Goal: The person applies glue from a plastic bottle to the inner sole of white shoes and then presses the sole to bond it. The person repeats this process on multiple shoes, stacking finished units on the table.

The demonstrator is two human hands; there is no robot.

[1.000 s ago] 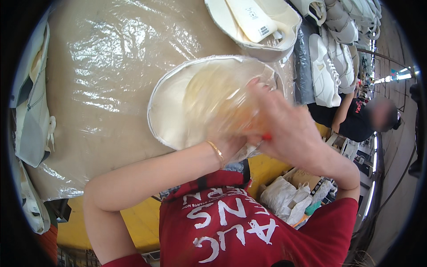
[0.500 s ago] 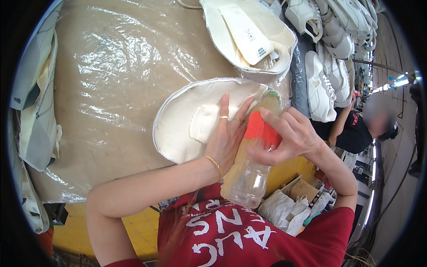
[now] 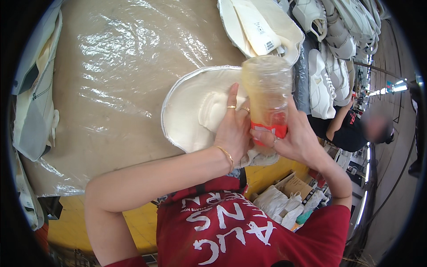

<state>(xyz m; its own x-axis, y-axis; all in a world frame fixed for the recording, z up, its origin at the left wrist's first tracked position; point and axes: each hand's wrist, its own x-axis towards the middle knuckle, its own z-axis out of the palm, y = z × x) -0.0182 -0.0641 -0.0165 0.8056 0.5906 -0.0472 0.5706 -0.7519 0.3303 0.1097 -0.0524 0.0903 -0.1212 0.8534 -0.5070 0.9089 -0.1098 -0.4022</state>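
Note:
A clear plastic bottle (image 3: pixel 268 84) with a red label and a yellowish film inside is gripped round its label by my right hand (image 3: pixel 296 133). Its broad base points up and away from me; its mouth end is hidden low by my hands. Beneath lies a cream shoe upper (image 3: pixel 189 104), lining side up, with a raised padded patch inside. My left hand (image 3: pixel 235 124) rests on that lining, one finger stretched out straight. The bottle covers some of its other fingers. Part of the upper shows at the table's near edge, under the bottle.
A second upper (image 3: pixel 284 26) with a white insole piece (image 3: pixel 260 33) lies beyond. White shoes (image 3: pixel 321 84) are piled at the right; more uppers (image 3: pixel 33 107) line the left. Plastic sheeting covers the table (image 3: pixel 120 93). A person (image 3: pixel 351 129) is at the far right.
My right hand has swung the bottle end for end: its base pointed toward me before and now points away. The left hand stays on the upper. The whole view has shifted slightly.

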